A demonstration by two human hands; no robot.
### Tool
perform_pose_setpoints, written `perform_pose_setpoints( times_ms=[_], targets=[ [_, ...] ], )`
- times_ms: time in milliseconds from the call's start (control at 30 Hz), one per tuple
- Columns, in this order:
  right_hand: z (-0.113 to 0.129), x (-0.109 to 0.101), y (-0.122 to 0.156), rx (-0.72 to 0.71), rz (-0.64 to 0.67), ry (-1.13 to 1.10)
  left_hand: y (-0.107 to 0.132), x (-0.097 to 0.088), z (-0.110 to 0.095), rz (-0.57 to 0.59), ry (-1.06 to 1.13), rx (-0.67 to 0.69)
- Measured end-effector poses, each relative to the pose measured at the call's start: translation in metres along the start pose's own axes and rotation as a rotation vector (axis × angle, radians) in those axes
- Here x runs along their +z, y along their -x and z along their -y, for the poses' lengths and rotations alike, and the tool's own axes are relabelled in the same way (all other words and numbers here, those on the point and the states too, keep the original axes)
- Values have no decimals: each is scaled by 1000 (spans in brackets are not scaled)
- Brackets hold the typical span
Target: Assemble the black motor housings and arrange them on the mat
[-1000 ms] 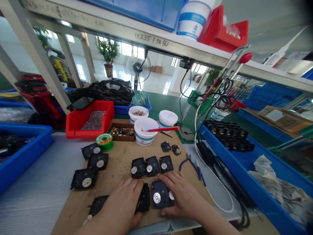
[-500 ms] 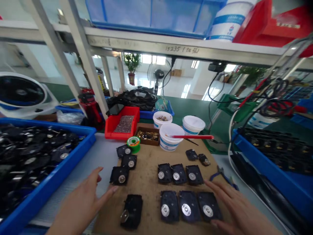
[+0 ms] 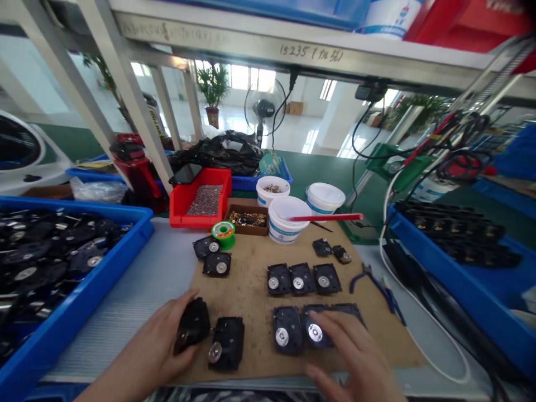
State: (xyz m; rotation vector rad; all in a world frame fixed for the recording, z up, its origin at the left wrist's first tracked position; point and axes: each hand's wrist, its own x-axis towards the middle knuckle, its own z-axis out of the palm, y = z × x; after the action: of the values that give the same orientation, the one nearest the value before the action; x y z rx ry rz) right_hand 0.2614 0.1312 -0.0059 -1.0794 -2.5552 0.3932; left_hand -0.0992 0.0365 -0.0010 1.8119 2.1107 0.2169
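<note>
My left hand point(image 3: 165, 338) grips a flat black module point(image 3: 196, 322) by its edges, tilted at the left edge of the brown board point(image 3: 251, 285). Just right of it lies another black module point(image 3: 226, 343) with a silver disc. My right hand point(image 3: 355, 357) hovers with fingers apart over the front row of black modules, partly covering the right one point(image 3: 347, 310). In that row, a left module point(image 3: 287, 329) and a middle module point(image 3: 310, 321) show silver discs. Behind them sits a second row point(image 3: 298, 279). Two modules point(image 3: 216, 264) overlap at the back left.
A blue bin point(image 3: 140, 226) of black parts stands left, another blue bin point(image 3: 452, 296) right. Pliers point(image 3: 379, 285) lie at the right. Along the back are a solder spool point(image 3: 223, 234), a red bin point(image 3: 178, 209), a small box point(image 3: 247, 229) and white tubs point(image 3: 287, 231).
My left hand has closed on the black module from the left column and brought it nearer. My right hand has moved left over the front row. The view has shifted.
</note>
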Motion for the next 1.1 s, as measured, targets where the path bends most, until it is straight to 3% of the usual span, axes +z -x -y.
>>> perform_pose_setpoints(
  times_ms=[100,167,233,333,533,667,767,833,933,1033,1100],
  targets=[
    [59,22,-44,-73,303,-134,15,9,5,58,79,151],
    [90,29,-72,-143,372,-163,19,11,3,61,125,209],
    [107,31,-88,-162,411,-128,20,9,0,54,138,215],
    [106,28,-95,-104,412,-67,15,4,-8,55,149,207],
    [84,23,-82,-39,412,-24,8,-2,-27,96,209,227],
    [83,4,-95,-53,446,-44,-1,-17,-10,43,214,194],
    [89,-2,-132,-154,361,58,-32,-31,13,-172,174,80],
    [98,8,-162,-249,313,113,-61,-34,23,-290,102,24],
    [112,35,-199,-365,321,153,-98,-31,27,-324,-3,53],
    [117,53,-212,-374,338,205,-113,-25,32,-320,-60,87],
    [114,52,-209,-325,349,234,-111,-25,39,-312,-61,105]
  ],
)
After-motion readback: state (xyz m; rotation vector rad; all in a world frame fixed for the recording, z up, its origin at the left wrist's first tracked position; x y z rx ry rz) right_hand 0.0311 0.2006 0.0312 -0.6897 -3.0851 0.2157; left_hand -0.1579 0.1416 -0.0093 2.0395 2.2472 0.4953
